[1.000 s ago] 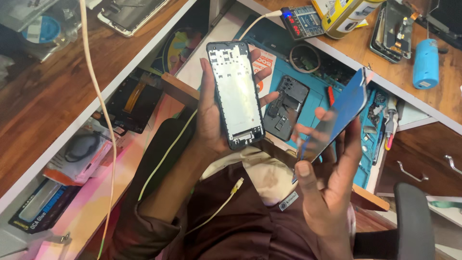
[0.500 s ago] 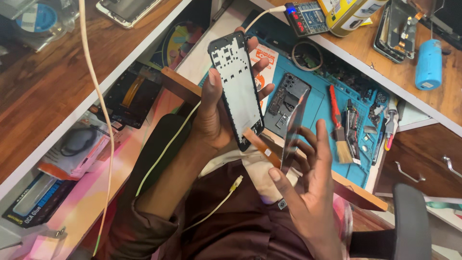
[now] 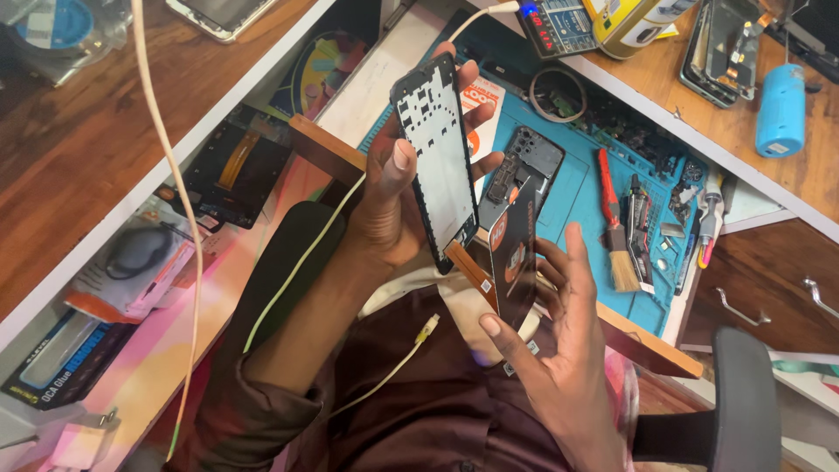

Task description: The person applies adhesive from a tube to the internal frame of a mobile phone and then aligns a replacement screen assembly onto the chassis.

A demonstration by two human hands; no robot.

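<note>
My left hand (image 3: 389, 205) grips a black phone frame (image 3: 434, 153) with a white, cut-out inner face, holding it upright above my lap. My right hand (image 3: 564, 350) holds a thin dark screen panel (image 3: 514, 253) edge-on, just right of the frame's lower end; the panel's face is dark with an orange patch. The two parts are close at the bottom, and whether they touch is unclear. Behind them an opened phone body (image 3: 523, 170) lies on the blue work mat (image 3: 572, 197).
A red-handled brush (image 3: 614, 229), tweezers and small tools lie on the mat's right side. A wooden desk (image 3: 79, 131) is at left, with a white cable (image 3: 170, 201) hanging across it. A blue cylinder (image 3: 780, 109) and another opened phone (image 3: 730, 48) sit top right. A chair arm (image 3: 743, 393) is lower right.
My right hand turned the panel from its blue face toward me to edge-on and brought it left, close to the frame. My left hand lifted the frame slightly.
</note>
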